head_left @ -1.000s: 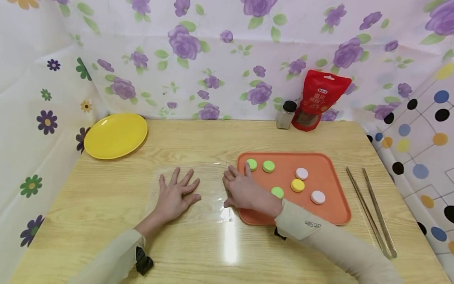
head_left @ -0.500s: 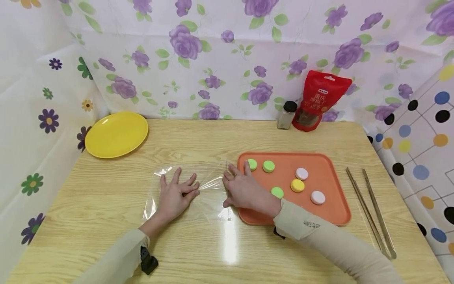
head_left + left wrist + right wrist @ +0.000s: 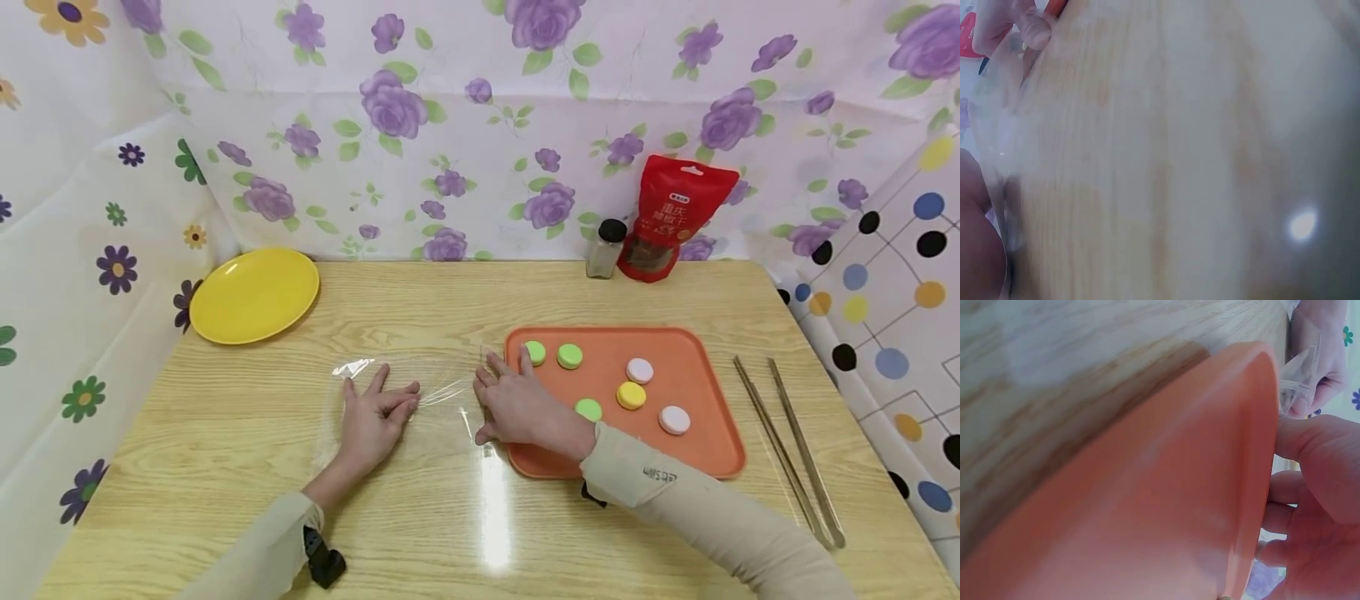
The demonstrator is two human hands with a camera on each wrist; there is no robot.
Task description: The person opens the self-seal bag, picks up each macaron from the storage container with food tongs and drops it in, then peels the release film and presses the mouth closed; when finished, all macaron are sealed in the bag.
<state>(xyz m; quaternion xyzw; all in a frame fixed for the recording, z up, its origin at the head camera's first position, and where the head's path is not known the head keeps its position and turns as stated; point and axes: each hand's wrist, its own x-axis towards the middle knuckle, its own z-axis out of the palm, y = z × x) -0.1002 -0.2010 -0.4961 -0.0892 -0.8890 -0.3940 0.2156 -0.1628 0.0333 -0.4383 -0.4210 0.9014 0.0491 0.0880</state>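
Observation:
A clear plastic sheet [image 3: 442, 437], possibly a flat bag, lies on the wooden table left of the orange tray [image 3: 701, 367]. My left hand [image 3: 367, 425] pinches it between thumb and index finger, and creases run from there toward the right. Gathered clear plastic [image 3: 1297, 378] shows at that hand in the right wrist view. My right hand [image 3: 517, 404] presses on the sheet's right end with fingers spread, right along the tray's left rim; its wrist passes over the tray. On the tray lie green macarons [image 3: 570, 357], pinkish-white macarons [image 3: 674, 420] and a yellow macaron [image 3: 631, 395].
A yellow plate [image 3: 255, 296] leans at the back left. At the back right stand a glass jar with a black lid [image 3: 606, 250] and a red food pouch [image 3: 675, 208]. Metal tongs [image 3: 802, 450] lie right of the tray. Patterned cloth hangs around the table.
My left hand has gone from spread flat on the plastic to pinching it, drawing creases across and shifting slightly. My right hand keeps its place. The head view has tilted a little.

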